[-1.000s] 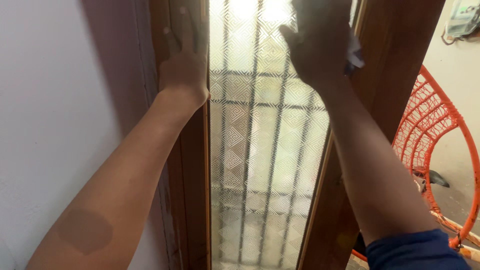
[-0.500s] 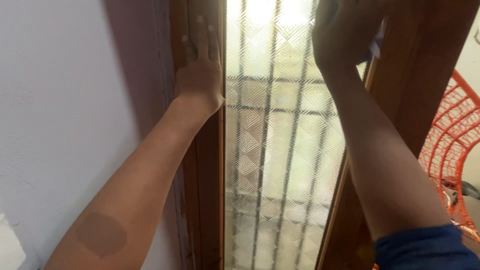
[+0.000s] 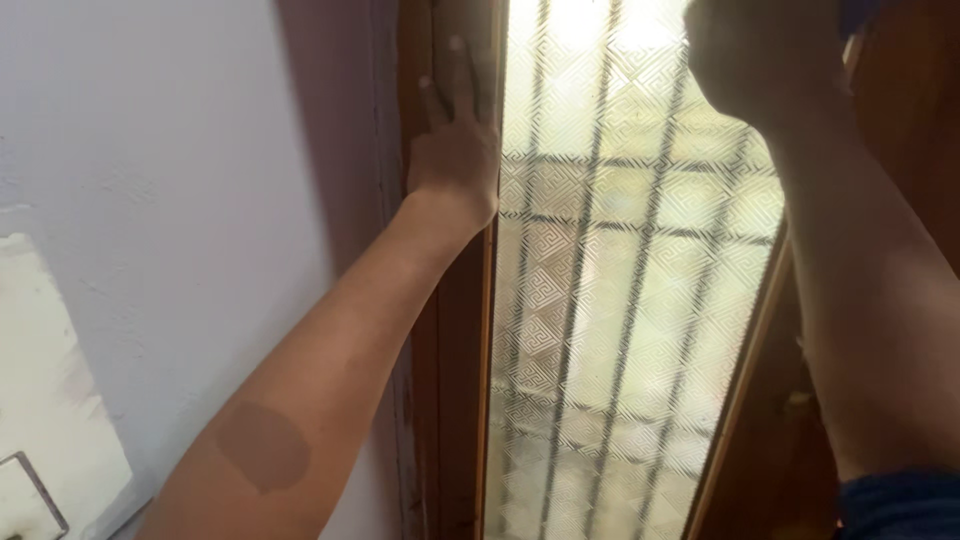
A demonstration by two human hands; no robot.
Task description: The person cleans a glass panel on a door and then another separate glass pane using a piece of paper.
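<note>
The patterned glass pane [image 3: 620,290] stands upright in front of me, a tall narrow strip of frosted glass with a geometric relief, set between two dark wooden frame members. Bars of a grille show through it as dim vertical and horizontal lines, and daylight comes in strongest at the top.

My right hand [image 3: 765,60] is up at the top right corner of the pane, pressed to the glass or just off it; against the light it is a dark shape, and I cannot tell how the fingers are set or whether they hold anything. My left hand [image 3: 455,150] lies flat and open on the left wooden frame [image 3: 455,360], fingers stretched upward along the wood, its edge right beside the glass. It grasps nothing; it only braces.

As for progress, I judge the work is in the upper part of the pane. The glass looks much the same from top to bottom, so I cannot say what part is done. The middle and lower stretches have no hand near them.

Further out, the right wooden frame [image 3: 900,150] rises behind my right forearm. A pale painted wall [image 3: 170,150] fills the left side, with a white panel [image 3: 45,400] low on it.
</note>
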